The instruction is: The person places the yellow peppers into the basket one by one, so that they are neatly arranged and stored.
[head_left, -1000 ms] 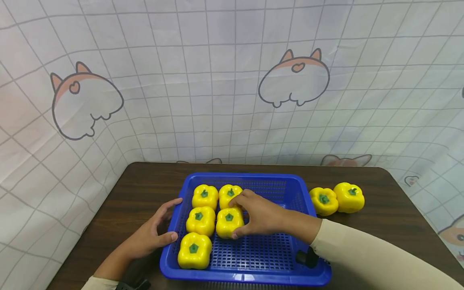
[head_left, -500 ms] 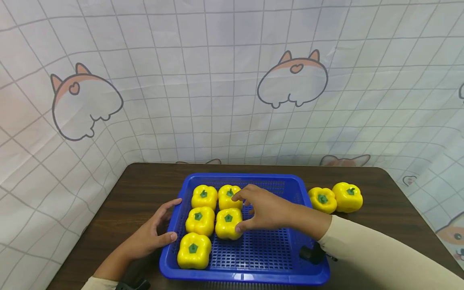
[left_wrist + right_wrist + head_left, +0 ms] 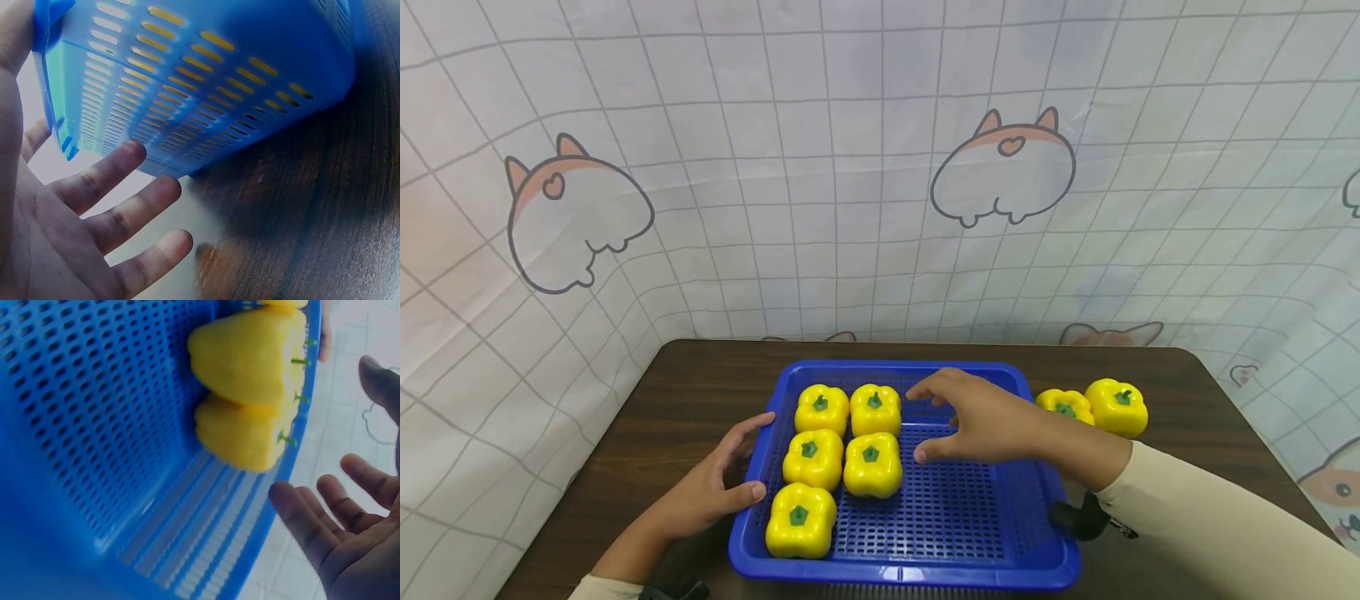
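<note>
Several yellow bell peppers (image 3: 872,465) with green stems stand in two columns in the left half of a blue perforated basket (image 3: 910,573). My left hand (image 3: 707,487) is at the basket's left side, thumb and a fingertip at the rim, the other fingers spread loosely along the outer wall (image 3: 206,94) in the left wrist view. My right hand (image 3: 988,417) hovers over the basket's right half, fingers apart and holding nothing. In the right wrist view it is beside the yellow peppers (image 3: 244,359), not touching them.
Two more yellow bell peppers (image 3: 1117,408) lie on the dark wooden table (image 3: 715,375), right of the basket; my right forearm partly covers the nearer one. A white gridded curtain (image 3: 865,208) with animal drawings hangs behind the table.
My right hand has let go of the near pepper of the second column and drawn back up and to the right. That pepper stays in place, and the left hand has not moved.
</note>
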`<action>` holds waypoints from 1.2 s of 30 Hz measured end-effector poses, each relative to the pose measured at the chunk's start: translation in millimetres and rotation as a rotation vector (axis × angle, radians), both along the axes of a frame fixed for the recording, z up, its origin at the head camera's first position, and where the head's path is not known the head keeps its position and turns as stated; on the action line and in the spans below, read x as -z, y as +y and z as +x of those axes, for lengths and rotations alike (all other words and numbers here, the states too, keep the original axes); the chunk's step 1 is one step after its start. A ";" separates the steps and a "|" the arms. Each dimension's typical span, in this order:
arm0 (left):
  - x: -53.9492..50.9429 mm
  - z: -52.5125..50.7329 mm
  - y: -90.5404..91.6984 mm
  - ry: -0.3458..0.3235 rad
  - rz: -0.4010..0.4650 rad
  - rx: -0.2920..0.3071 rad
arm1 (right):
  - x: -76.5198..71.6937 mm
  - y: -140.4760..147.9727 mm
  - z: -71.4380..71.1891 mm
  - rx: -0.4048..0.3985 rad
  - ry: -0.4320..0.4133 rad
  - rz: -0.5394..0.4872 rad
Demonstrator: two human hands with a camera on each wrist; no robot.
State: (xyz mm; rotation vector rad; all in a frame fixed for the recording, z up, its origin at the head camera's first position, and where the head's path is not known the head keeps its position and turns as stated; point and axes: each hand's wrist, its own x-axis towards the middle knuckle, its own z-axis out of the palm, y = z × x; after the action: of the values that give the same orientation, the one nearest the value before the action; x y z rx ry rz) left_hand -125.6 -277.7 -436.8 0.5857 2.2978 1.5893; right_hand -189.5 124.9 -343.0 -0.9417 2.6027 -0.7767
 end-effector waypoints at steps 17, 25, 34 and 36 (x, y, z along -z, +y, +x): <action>2.0 -0.1 -1.2 -0.009 0.020 0.012 | -6.8 64.7 -5.9 0.054 0.092 -0.039; 1.4 -0.5 -0.5 0.006 0.011 0.012 | -4.8 97.3 -7.7 0.099 0.125 -0.049; 3.4 -1.1 -1.6 0.001 0.008 0.007 | 4.3 128.6 -11.6 0.126 0.196 -0.057; 3.7 -1.1 -1.7 -0.001 0.004 0.004 | 5.8 135.2 -11.7 0.131 0.201 -0.064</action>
State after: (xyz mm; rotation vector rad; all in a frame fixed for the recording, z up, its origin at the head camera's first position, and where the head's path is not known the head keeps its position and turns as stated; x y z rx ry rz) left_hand -126.7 -279.4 -440.5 0.5900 2.2923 1.5922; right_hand -201.1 260.1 -348.8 -0.9166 2.8532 -0.8422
